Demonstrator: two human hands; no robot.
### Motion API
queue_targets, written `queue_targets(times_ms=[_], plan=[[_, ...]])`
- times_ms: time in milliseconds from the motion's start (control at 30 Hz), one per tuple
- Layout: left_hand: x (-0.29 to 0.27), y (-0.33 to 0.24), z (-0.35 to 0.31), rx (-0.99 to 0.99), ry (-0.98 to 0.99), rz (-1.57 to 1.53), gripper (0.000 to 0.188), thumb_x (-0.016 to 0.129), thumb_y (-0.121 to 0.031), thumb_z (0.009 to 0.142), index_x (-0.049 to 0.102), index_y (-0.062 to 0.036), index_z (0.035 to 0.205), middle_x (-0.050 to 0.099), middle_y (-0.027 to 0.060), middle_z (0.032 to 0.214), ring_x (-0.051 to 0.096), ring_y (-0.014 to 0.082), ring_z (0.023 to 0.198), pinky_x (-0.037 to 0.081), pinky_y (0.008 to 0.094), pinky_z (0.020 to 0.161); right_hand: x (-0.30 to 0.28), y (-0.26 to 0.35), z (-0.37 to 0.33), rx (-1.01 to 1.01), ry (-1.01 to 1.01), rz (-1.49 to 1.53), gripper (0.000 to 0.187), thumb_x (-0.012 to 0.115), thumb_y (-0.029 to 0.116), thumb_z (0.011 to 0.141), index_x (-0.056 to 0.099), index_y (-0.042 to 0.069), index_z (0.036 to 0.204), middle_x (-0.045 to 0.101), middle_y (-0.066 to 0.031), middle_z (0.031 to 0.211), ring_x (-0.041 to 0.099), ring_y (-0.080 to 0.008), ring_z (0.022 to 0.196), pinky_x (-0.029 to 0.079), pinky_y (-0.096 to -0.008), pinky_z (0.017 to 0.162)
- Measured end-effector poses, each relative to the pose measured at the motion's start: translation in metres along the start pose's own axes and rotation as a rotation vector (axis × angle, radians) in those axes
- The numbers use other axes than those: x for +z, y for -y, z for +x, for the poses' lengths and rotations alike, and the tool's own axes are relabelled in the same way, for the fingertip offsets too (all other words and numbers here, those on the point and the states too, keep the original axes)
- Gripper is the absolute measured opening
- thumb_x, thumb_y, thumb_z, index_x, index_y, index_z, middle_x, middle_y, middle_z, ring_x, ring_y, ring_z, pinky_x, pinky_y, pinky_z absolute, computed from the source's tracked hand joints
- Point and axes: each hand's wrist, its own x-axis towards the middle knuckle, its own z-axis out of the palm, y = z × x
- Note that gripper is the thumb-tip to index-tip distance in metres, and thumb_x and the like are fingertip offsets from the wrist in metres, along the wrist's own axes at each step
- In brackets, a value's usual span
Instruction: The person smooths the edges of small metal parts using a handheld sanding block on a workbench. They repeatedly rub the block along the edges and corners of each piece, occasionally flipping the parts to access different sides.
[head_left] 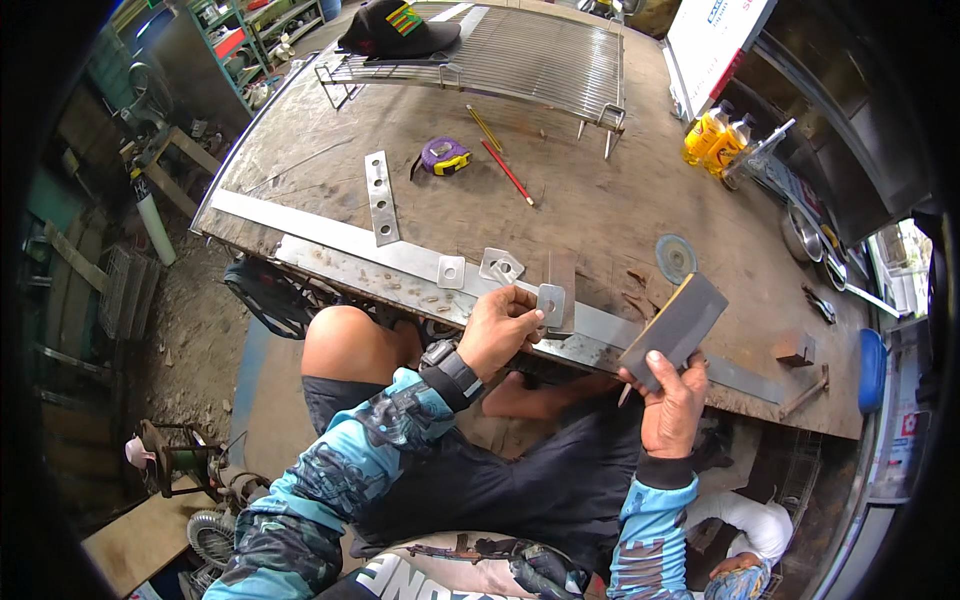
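My left hand (503, 325) pinches a small rounded-corner metal plate (553, 296) over the front edge of the workbench (590, 195). In my right hand (668, 395) is a dark grey rectangular block (678, 325) with a yellowish edge, held tilted up to the right of the plate. Just beyond my left hand lie a square metal plate with a hole (451, 272) and another holed plate (498, 264). A brown upright piece (563, 265) stands behind the held plate. Under both hands a long flat metal bar (330, 236) runs along the bench edge.
Farther back are a holed metal strip (379, 195), a tape measure (442, 157), a red pencil (510, 175) and a wire rack (540, 60) with a cap (395, 30). To the right lie a round disc (676, 258), pliers (820, 304), a hammer (806, 392) and yellow bottles (715, 140).
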Motion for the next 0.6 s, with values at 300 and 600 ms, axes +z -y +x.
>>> queue_targets(times_ms=[300, 600], plan=[[0.008, -0.001, 0.007, -0.047, -0.017, 0.03, 0.023, 0.07, -0.007, 0.097, 0.06, 0.0032, 0.116, 0.065, 0.0044, 0.082, 0.061, 0.0095, 0.063, 0.053, 0.0234, 0.055, 0.011, -0.016, 0.029, 0.019, 0.085, 0.197, 0.029, 0.072, 0.002, 0.094, 0.062, 0.005, 0.121, 0.069, -0.0074, 0.113, 0.069, -0.0216, 0.103, 0.057, -0.0401, 0.094], [0.028, -0.013, -0.015, 0.633, -0.066, 0.551, 0.037, 0.073, -0.018, 0.099, 0.062, 0.0023, 0.128, 0.064, 0.0027, 0.1, 0.058, 0.0071, 0.087, 0.049, 0.0234, 0.074, 0.015, -0.015, 0.026, 0.161, 0.073, 0.283, 0.027, 0.07, 0.008, 0.098, 0.065, 0.006, 0.124, 0.071, -0.0032, 0.114, 0.068, -0.0174, 0.103, 0.056, -0.0378, 0.094]])
